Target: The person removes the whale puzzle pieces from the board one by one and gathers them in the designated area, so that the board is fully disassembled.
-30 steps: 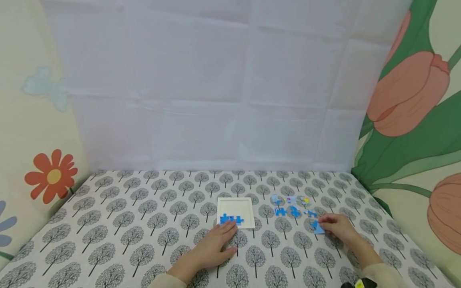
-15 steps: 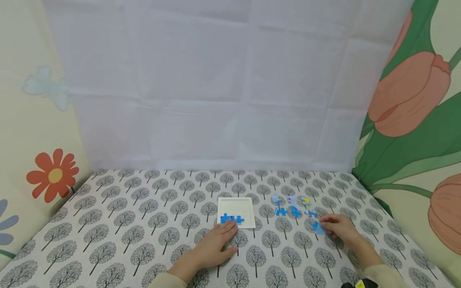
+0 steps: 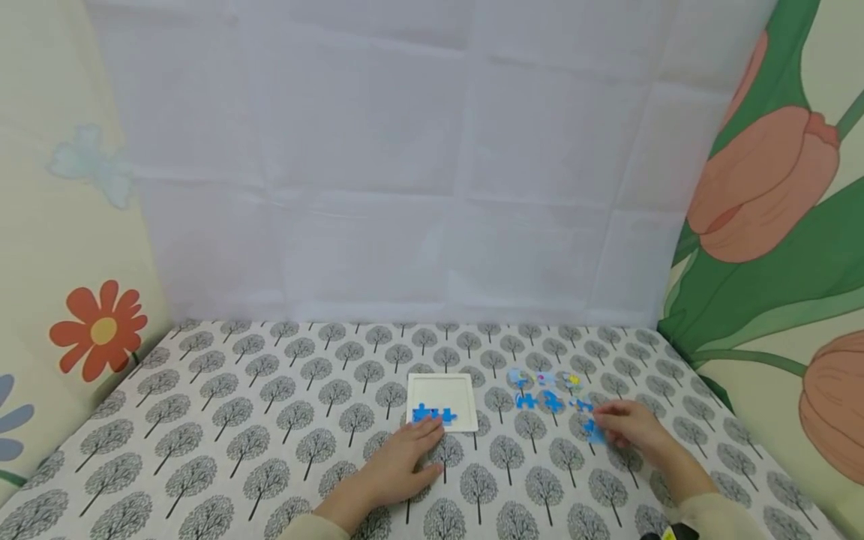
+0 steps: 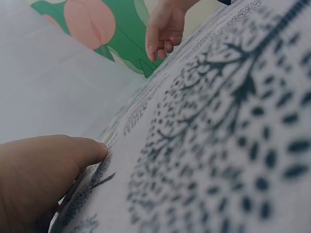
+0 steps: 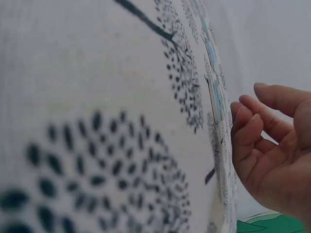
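My left hand (image 3: 403, 463) lies with its fingers stretched out, the fingertips touching the near edge of a white square puzzle tray (image 3: 442, 386). In the tray's near-left part sit blue jigsaw pieces (image 3: 425, 412). My right hand (image 3: 631, 426) hovers over a light-blue jigsaw piece (image 3: 593, 430), which lies on the cloth. In the right wrist view the fingers of the right hand (image 5: 277, 141) are loosely bent, thumb apart, with nothing visible between them. A flat puzzle piece (image 5: 216, 99) lies just beyond the fingertips there.
Several loose jigsaw pieces (image 3: 552, 401) lie in rows right of the tray, blue ones nearer and paler ones (image 3: 544, 378) behind. A tree-print cloth (image 3: 290, 420) covers the table. A white sheet (image 3: 405, 165) hangs at the back, with flower-print walls at both sides.
The right hand has shifted slightly left, and its fingers now cover more of the light-blue jigsaw piece. The left hand stays on the tray. The head view has tilted a little.
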Tool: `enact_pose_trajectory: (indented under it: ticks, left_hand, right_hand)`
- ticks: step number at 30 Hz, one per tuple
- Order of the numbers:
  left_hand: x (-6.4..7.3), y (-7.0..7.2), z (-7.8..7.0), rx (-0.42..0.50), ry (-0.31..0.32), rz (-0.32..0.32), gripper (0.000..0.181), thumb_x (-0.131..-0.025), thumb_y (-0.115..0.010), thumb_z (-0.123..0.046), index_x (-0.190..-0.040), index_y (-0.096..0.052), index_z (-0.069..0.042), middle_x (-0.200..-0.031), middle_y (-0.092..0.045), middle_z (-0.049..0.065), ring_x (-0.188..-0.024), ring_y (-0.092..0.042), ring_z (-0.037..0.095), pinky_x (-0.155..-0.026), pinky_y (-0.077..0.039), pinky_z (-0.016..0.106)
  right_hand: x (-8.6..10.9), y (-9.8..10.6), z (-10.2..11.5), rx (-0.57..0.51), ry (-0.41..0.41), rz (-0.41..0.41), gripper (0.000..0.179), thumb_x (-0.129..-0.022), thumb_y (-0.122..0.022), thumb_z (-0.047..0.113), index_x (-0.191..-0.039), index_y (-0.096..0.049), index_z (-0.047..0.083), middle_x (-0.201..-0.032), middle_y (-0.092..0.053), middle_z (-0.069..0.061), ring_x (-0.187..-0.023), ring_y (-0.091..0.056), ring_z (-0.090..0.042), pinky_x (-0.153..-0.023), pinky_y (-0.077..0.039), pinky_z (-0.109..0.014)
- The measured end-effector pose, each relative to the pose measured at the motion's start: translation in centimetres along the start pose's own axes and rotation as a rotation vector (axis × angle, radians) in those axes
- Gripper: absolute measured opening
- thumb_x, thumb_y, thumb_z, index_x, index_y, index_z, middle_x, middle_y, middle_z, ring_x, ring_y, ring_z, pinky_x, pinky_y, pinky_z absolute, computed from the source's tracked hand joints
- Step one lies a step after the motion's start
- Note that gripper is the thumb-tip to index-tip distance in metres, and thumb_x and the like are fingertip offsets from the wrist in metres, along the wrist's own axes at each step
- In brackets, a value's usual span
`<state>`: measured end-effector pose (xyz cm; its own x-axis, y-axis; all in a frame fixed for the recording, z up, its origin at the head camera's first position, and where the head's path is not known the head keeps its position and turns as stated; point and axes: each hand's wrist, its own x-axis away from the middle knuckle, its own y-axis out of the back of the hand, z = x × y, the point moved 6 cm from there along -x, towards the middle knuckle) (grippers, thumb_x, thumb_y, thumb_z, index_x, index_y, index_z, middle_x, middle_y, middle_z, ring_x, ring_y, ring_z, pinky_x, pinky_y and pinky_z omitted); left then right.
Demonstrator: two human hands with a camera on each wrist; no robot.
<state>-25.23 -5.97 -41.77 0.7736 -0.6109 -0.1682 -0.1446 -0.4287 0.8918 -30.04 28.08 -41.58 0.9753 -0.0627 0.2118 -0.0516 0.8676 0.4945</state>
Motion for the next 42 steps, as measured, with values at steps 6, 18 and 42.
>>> enact_pose_trajectory:
  ticks: [6,18,42]
  left_hand:
    - [0.0,0.0,0.0,0.012,-0.003,-0.02,0.051,-0.086,-0.05,-0.03,-0.126,-0.042,0.001,-0.134,-0.033,0.009,-0.123,-0.026,0.025,-0.1,-0.02,0.042]
    - [0.0,0.4,0.2,0.027,0.018,-0.056,0.048,-0.085,-0.051,-0.028,-0.123,-0.045,0.001,-0.132,-0.036,0.009,-0.121,-0.03,0.025,-0.098,-0.024,0.042]
    - [0.4,1.0,1.3,-0.121,0.095,-0.183,0.062,-0.083,-0.053,-0.03,-0.124,-0.036,0.012,-0.131,-0.029,0.025,-0.122,-0.024,0.036,-0.097,-0.022,0.048]
  right_hand:
    - [-0.1,-0.2,1.2,-0.045,0.1,0.06,0.035,-0.083,-0.057,0.017,-0.107,-0.052,-0.008,-0.08,-0.055,-0.006,-0.066,-0.049,-0.017,-0.056,-0.045,-0.028]
    - [-0.9,-2.7,4.4,-0.025,0.139,0.061,0.036,-0.082,-0.06,0.023,-0.107,-0.055,-0.003,-0.089,-0.057,-0.007,-0.071,-0.051,-0.02,-0.062,-0.047,-0.032]
    - [-1.3,-13.9,10.2,-0.055,0.307,0.289,0.027,-0.083,-0.058,0.019,-0.102,-0.059,0.0,-0.081,-0.058,-0.002,-0.065,-0.053,-0.016,-0.057,-0.047,-0.028]
